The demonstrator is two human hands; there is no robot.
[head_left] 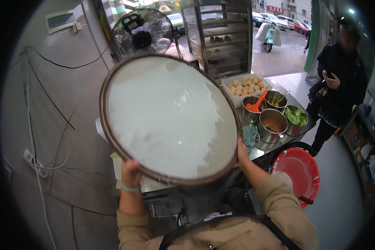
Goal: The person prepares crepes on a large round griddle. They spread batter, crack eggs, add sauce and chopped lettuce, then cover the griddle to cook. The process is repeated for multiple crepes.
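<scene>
A large round tray with a brown rim [172, 118] is held up in front of me, tilted, its pale base partly covered by a wet white layer. The right side of the base shows a ragged edge where the layer stops. My left hand [131, 173] grips the rim at the lower left, a pale band on its wrist. On the lower right of the rim is my right hand [242, 152], closed around it. Most of the worktop behind and beneath the tray is hidden by it.
Right of the tray stand a bin of eggs [245, 87], steel pots [272, 125] of food, an orange scoop [257, 103] and a teal cloth [250, 136]. A red bucket [300, 175] sits lower right. Behind are a fan [142, 34] and a glass cabinet [225, 40]. A person [340, 72] stands at right.
</scene>
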